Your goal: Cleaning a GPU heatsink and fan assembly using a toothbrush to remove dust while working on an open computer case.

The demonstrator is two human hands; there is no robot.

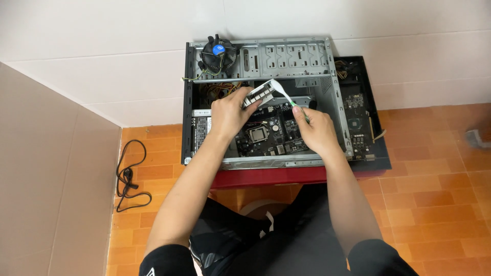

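- Fingers of the left hand (228,115) are closed around a memory module (259,94), pinching one end so the strip juts out over the open computer case (335,97), lifted clear of the motherboard (268,134), apparently so its face can be reached.
- Right hand (318,131) is clamped on the green-and-white handle of a toothbrush (284,95); the brush head lies against the far end of the module, angled up and away from the wrist.
- Both hands hover close together above the board, with the empty processor socket (257,135) showing bare between them.
- Case lies on its side with the open face up, resting on a red stand (266,177) so the inside sits within reach of the seated person.
- Cooler fan (219,53) sits on the case's far rim, apart from the board.
- Removed dark side panel (365,112) lies just right of the case, with a separate circuit board (356,122) resting on it.
- Black power cable (129,176) lies coiled on the orange tiled floor (434,174), well to the left.
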